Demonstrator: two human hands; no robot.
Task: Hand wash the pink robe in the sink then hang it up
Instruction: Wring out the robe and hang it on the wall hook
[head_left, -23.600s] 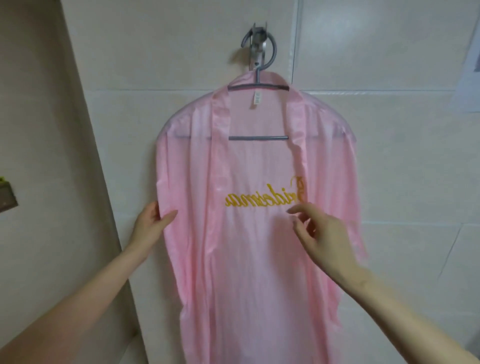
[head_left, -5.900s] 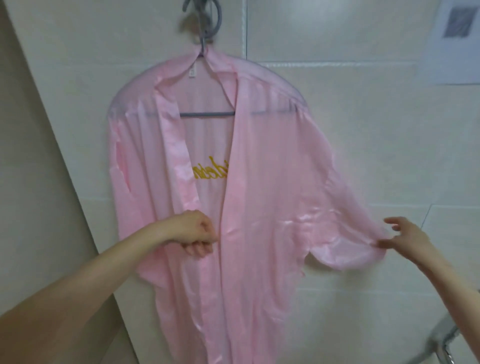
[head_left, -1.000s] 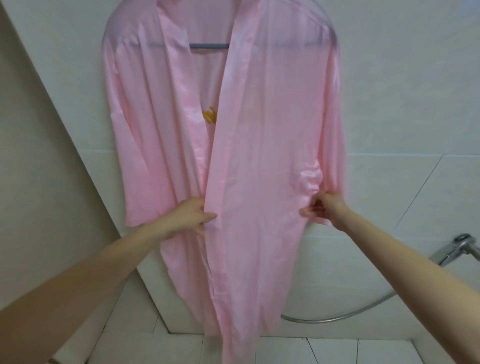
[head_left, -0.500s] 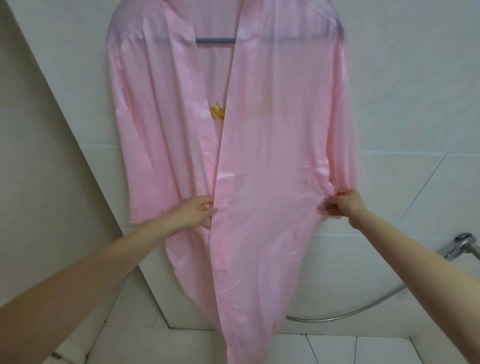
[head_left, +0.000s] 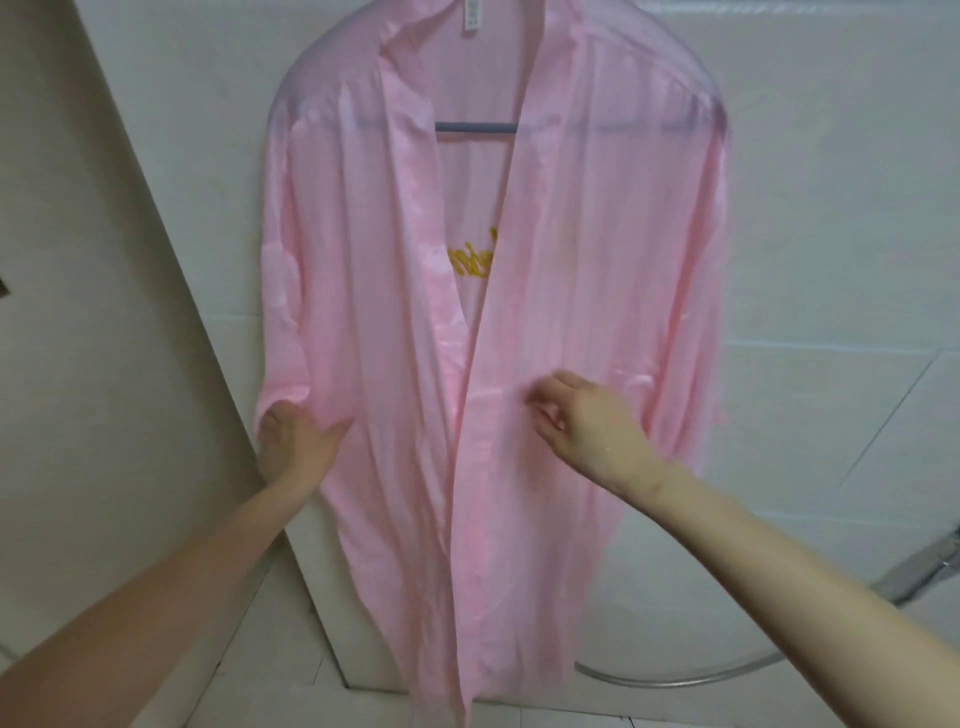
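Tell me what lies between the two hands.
In the head view, only pink satin robe front spans left hand to right hand.

I face a wall of large pale tiles (head_left: 831, 218) with thin grout lines, glossy enough to catch soft, even light. To my left a plain beige panel (head_left: 93, 312) slants across the view, meeting the tiles along a straight edge. Low on the right a metal shower hose (head_left: 675, 679) curves along the wall up to a chrome fitting (head_left: 935, 564). Below lies light floor tile (head_left: 270, 649).
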